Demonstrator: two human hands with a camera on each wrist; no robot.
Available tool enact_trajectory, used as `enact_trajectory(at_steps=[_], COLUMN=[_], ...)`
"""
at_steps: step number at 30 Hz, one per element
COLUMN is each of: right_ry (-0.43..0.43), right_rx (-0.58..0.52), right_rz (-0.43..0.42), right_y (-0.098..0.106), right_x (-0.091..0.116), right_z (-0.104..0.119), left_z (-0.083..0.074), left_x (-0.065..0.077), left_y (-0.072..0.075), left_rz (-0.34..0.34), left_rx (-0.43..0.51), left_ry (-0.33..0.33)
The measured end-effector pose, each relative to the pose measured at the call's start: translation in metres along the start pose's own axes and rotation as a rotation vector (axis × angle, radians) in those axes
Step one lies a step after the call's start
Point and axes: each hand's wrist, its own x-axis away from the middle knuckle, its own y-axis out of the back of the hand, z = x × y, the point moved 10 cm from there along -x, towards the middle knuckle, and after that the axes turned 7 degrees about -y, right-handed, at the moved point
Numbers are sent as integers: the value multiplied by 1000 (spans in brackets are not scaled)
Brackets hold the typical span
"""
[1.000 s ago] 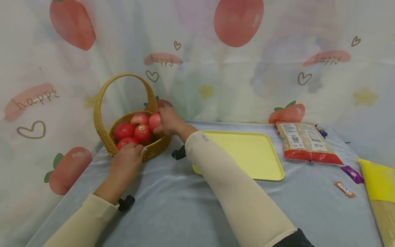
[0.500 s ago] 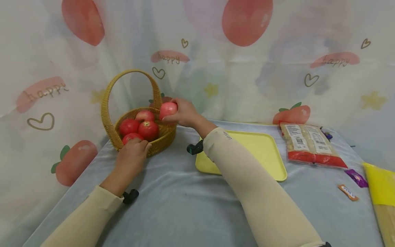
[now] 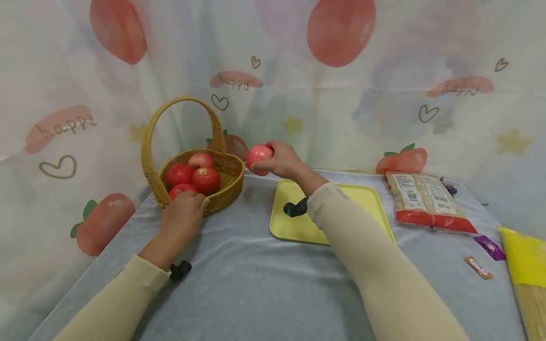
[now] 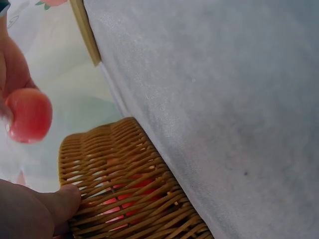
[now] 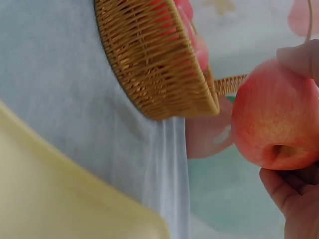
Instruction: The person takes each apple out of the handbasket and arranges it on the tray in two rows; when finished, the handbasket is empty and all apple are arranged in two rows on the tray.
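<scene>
My right hand point(image 3: 286, 158) grips a red apple point(image 5: 276, 119) between thumb and fingers, held up in the air to the right of the wicker basket point(image 3: 222, 201). In the right wrist view the apple's hollow faces the camera. My left hand point(image 3: 181, 219) holds the near rim of the basket, its thumb point(image 4: 67, 201) lying on the outer weave; its other fingers are mostly hidden. Several red fruits stay inside the basket, among them an apple point(image 3: 201, 160) at the back and one with a crown-like tip point(image 3: 206, 182).
A yellow tray point(image 3: 294, 232) lies right of the basket, partly under my right forearm. Farther right are a bag of grain with a red band point(image 3: 426, 199), a purple packet point(image 3: 489, 247), an orange packet point(image 3: 478, 267) and a yellow-topped bag point(image 3: 524, 265). A printed curtain hangs behind.
My right hand has lifted the apple out of the basket and carried it rightward, toward the tray's back left corner. The left hand keeps its hold on the rim. The head view shifted slightly.
</scene>
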Motion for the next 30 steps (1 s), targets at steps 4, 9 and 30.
enact_trajectory(at_steps=[4,9,30], right_ry=[-19,-59,-187], right_rx=[-12,3,36], right_rz=[2,1,0], right_y=[4,8,5], right_x=[5,8,24], right_z=[-10,-28,-102], left_z=[0,2,-4], left_x=[2,1,1], left_y=[2,2,0], left_rz=[-7,0,-13], left_rx=[9,-2,6], left_ry=[3,10,-28])
